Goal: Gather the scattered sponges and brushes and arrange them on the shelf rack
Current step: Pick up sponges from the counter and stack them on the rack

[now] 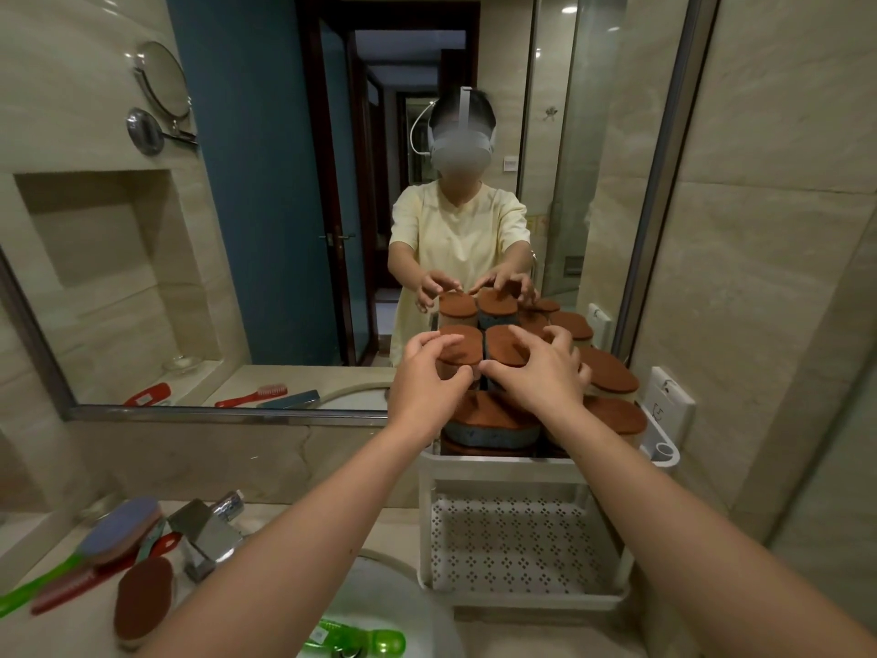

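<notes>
Brown-topped sponges sit stacked on the top tier of the white shelf rack, right of frame centre. The left hand curls thumb and fingers round the left upper sponge. The right hand grips the right upper sponge, fingers spread over its top. Lower left, on the counter by the tap: 1 loose sponge, 1 green-handled brush, 1 red brush. Bottom centre: 1 green brush lies in the basin.

Beige marble-tile walls. Large metal-framed mirror above pale countertop. Chrome faucet, white basin. White wall sockets right. In reflection: blue wall, recessed niche, round swing-arm mirror, dark doorway, ceiling spotlights.
</notes>
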`<state>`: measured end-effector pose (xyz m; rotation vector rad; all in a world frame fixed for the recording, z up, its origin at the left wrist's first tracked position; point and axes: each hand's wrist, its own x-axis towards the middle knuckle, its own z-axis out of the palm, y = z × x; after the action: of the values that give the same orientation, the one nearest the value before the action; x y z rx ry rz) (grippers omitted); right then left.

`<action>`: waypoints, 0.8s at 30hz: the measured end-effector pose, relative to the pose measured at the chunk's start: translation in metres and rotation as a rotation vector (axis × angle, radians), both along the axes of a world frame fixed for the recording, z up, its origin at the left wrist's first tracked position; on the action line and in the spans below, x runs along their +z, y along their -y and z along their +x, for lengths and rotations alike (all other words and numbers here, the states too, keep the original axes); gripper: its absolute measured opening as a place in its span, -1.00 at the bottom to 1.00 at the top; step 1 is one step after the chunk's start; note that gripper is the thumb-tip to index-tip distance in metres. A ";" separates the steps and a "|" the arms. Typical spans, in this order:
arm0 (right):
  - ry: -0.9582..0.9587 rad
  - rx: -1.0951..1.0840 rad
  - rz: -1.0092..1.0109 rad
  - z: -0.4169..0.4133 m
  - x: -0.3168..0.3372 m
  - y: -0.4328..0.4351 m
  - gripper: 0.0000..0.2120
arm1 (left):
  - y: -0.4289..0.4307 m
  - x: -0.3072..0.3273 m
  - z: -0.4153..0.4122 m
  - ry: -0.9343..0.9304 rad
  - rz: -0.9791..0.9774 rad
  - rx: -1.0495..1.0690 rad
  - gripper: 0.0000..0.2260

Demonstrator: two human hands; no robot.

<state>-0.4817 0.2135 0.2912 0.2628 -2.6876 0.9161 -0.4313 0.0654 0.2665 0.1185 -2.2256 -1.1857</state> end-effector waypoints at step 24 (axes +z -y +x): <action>-0.006 0.639 -0.447 0.140 -0.047 0.197 -0.63 | 0.163 -0.051 0.160 -0.110 0.316 0.314 -0.81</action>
<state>-0.3419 0.0161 0.2442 1.0444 -2.3185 1.6429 -0.2711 -0.0981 0.2158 0.4990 -1.8287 -1.3196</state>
